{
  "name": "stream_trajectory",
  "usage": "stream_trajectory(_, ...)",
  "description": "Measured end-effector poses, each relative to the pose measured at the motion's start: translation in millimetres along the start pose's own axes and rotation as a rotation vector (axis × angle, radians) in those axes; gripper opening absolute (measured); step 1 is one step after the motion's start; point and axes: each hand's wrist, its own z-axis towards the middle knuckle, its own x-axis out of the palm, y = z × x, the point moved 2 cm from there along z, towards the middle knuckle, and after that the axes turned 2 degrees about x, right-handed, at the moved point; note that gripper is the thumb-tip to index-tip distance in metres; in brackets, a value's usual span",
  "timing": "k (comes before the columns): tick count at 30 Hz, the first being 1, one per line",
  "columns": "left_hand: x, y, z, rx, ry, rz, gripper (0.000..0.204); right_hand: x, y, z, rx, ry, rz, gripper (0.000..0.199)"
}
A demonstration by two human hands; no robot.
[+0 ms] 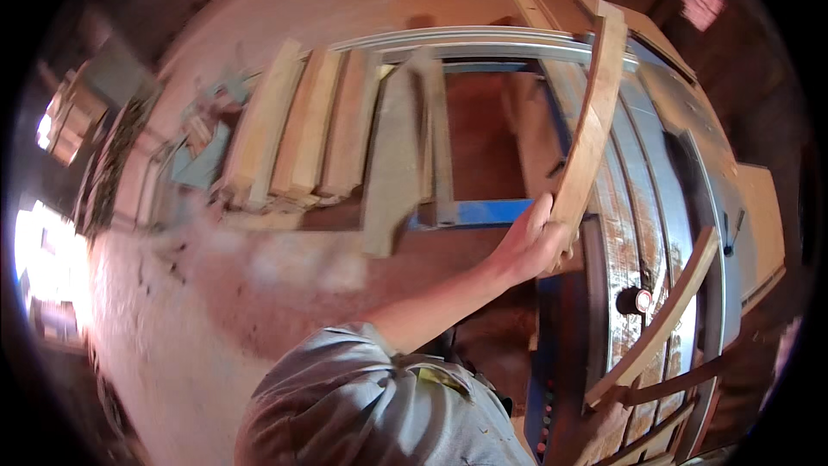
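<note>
Hands: only one hand (539, 242) in view, on arm reaching up from lower edge, fingers wrapped around lower end of curved wooden piece (593, 121); which hand, cannot tell for sure — likely left. Other hand out of frame. Curved piece stands near upright, top end high above saw table (642, 207). Second curved strip (660, 328) lies on table near red knob (642, 300). Stack of planks (302, 129) to left. Risk: one-handed grip at very end, long lever — piece may swing, tip onto table or knock strip. View blurred; grip firmness unclear.
</note>
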Motion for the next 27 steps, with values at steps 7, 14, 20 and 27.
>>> stream_trajectory(7, -181.0, -149.4, -216.4, 0.295, -0.476, 0.133, 0.041, 60.7, 1.4, -36.8, -0.023, 0.163, -0.07, 0.053)
stream_trajectory(14, -445.6, -107.3, -367.1, 0.126, -1.174, 0.186, 0.033, 123.4, -9.8, -99.6, -0.052, 0.23, -0.132, 0.053)
stream_trajectory(20, -623.1, -17.5, -418.3, -0.211, -1.243, 0.152, 0.036, 181.8, -32.9, -186.3, -0.093, 0.101, -0.185, 0.052)
stream_trajectory(27, -917.5, -157.5, -368.0, -0.049, -1.325, 0.519, 0.045, 251.9, -61.4, -298.2, -0.068, -0.016, -0.214, 0.052)
